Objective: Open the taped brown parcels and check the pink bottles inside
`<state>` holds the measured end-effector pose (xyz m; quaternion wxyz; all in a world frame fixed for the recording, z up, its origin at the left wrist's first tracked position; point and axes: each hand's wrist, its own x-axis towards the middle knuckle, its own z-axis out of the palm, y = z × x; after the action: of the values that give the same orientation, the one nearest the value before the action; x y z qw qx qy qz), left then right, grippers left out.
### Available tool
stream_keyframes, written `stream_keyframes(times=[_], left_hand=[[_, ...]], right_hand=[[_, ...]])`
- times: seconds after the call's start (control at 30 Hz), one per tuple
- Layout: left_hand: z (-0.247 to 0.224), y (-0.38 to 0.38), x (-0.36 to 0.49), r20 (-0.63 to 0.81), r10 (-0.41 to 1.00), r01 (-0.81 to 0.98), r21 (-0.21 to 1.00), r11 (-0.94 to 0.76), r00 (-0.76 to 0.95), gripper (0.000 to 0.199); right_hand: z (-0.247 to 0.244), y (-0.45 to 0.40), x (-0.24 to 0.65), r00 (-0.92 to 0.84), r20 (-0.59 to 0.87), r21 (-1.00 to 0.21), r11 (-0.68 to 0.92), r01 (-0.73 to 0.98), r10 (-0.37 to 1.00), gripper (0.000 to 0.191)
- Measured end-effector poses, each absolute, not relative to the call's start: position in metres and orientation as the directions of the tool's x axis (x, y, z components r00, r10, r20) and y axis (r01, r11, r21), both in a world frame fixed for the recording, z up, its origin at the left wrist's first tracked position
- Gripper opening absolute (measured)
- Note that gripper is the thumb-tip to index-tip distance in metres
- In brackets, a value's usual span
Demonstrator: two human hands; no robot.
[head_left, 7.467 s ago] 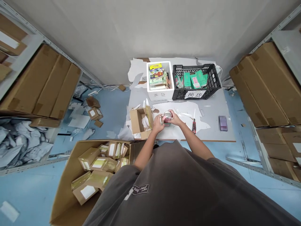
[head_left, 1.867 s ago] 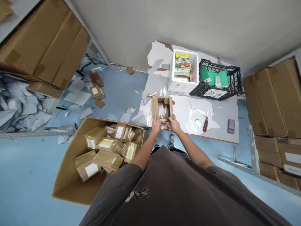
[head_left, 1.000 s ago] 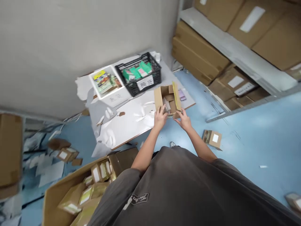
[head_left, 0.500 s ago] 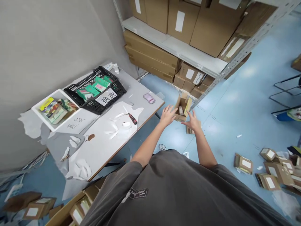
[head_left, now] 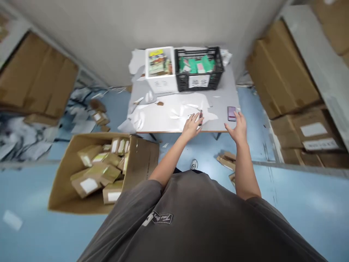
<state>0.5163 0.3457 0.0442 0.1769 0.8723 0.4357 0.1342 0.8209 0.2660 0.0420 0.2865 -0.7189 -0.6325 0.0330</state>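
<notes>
Two bare hands are being held well apart at the front of a grey worktable (head_left: 225, 98), the head camera being aimed squarely at it again after being turned to the right half a second ago. The left hand (head_left: 192, 125) is being held with fingers loosely spread beside a red-and-black cutter (head_left: 201, 115), which is being partly hidden by the fingertips; whether it is being touched cannot be told. The right hand (head_left: 239, 128) is being held wide, thumb apart from fingers, by a purple smartphone (head_left: 231, 113) lying near the table's right edge; contact cannot be made out there either. The small open carton framed by both hands half a second ago is no longer being held between them. Opened cardboard (head_left: 228, 161) is now being seen on the blue floor (head_left: 174, 154), below the table's front edge; whether it is that carton cannot be told. A white foam box (head_left: 163, 85) and a black crate (head_left: 183, 83) of green boxes (head_left: 193, 66) are being kept side by side at the back, as earlier. Taped parcels (head_left: 89, 185) are being shown again inside a large carton (head_left: 143, 154) at left.
</notes>
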Motion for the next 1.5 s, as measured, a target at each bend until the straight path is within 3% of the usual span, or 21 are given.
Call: stream_keyframes(times=[0.13,0.27,0.47,0.63,0.8,1.0,1.3,1.5], left_hand=[[0.06,0.344,0.384,0.082,0.956,0.873,0.392,-0.291,0.282,0.067],[0.072,0.301,0.247,0.124,0.991,0.92,0.392,0.007,-0.06,0.067],[0.067,0.187,0.073,0.149,0.881,0.831,0.432,0.351,-0.45,0.067],[0.045,0.09,-0.04,0.033,0.742,0.671,0.455,0.585,-0.669,0.076],[0.013,0.036,-0.115,-0.057,0.649,0.551,0.475,0.686,-0.759,0.08],[-0.031,0.027,-0.155,-0.169,0.604,0.467,0.488,0.737,-0.779,0.081],[-0.125,0.054,-0.185,-0.369,0.579,0.369,0.5,0.783,-0.727,0.096],[-0.201,0.109,-0.267,-0.364,0.583,0.386,0.486,0.784,-0.726,0.083]], right_hand=[[0.054,0.352,0.716,-0.077,0.336,-0.457,0.234,0.858,0.939,0.083],[0.062,0.398,0.569,-0.382,0.354,-0.449,0.513,0.732,0.854,0.084],[0.066,0.383,0.326,-0.739,0.301,-0.457,0.771,0.443,0.603,0.084],[0.061,0.327,0.163,-0.897,0.203,-0.44,0.855,0.274,0.392,0.086],[0.04,0.291,0.058,-0.938,0.121,-0.422,0.872,0.248,0.325,0.09],[-0.016,0.275,-0.02,-0.959,-0.061,-0.421,0.864,0.277,0.277,0.094],[-0.144,0.285,-0.082,-0.94,-0.31,-0.476,0.833,0.28,0.139,0.099],[-0.208,0.281,-0.092,-0.925,-0.35,-0.515,0.795,0.32,0.146,0.102]])
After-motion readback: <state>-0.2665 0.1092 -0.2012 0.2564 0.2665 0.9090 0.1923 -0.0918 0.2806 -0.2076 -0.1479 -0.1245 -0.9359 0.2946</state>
